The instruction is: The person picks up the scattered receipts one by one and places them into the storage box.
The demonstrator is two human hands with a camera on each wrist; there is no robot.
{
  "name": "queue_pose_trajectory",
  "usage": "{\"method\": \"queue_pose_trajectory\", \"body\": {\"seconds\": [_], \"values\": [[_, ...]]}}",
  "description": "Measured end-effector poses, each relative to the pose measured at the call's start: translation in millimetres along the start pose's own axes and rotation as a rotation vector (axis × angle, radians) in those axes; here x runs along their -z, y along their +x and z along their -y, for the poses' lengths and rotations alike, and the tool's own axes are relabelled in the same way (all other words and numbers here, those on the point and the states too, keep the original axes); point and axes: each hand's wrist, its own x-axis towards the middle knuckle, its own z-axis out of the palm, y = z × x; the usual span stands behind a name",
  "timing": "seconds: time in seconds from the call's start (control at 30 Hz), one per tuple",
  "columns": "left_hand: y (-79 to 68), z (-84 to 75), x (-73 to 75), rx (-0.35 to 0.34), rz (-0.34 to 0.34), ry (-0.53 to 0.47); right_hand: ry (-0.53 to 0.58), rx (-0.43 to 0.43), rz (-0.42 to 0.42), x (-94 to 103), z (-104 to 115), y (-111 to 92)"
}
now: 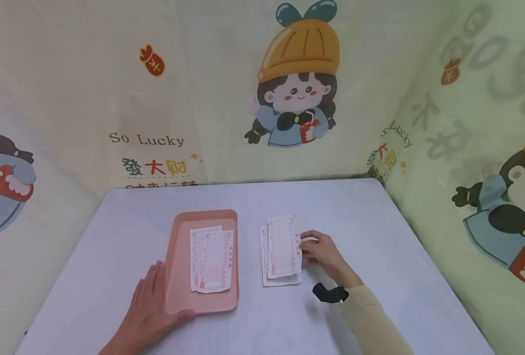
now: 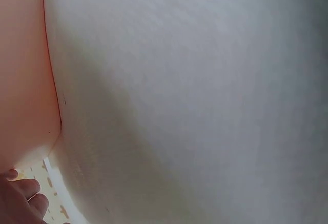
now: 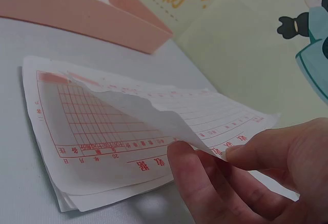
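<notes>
In the head view my right hand (image 1: 326,254) is at the right edge of a small pile of printed receipt slips (image 1: 281,281). Thumb and fingers pinch the edge of the top receipt slip (image 1: 284,246), and the right wrist view shows this slip (image 3: 154,108) lifted along that edge above the slips beneath. My left hand (image 1: 149,305) lies flat with straight fingers against the left side of a pink tray (image 1: 178,291), its thumb along the near rim. Two overlapping receipt slips (image 1: 215,261) lie inside the tray.
The tray and the pile stand side by side on a white table (image 1: 364,217), a strip of tabletop between them. A cream backdrop (image 1: 218,98) with cartoon prints rises behind the table and along its right side. A black band (image 1: 331,293) sits on my right wrist.
</notes>
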Motion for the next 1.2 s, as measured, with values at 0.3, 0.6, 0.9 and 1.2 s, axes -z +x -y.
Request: {"method": "queue_pose_trajectory", "body": {"seconds": [0.3,0.6,0.9,1.2], "values": [[0.4,-0.7,0.9,0.003,0.011,-0.001,0.04,0.039,0.025,0.8,6.0,-2.0],[-1.0,-0.9,2.0,-0.012,-0.009,-0.012,0.055,0.047,0.026,-1.2,14.6,-2.1],[-0.7,-0.5,1.9,-0.007,-0.005,-0.018,0.068,0.083,0.059,-10.8,28.1,-5.8],[-1.4,0.0,-0.9,-0.013,-0.019,-0.017,0.078,0.086,0.102,-21.6,37.4,-8.0]]}}
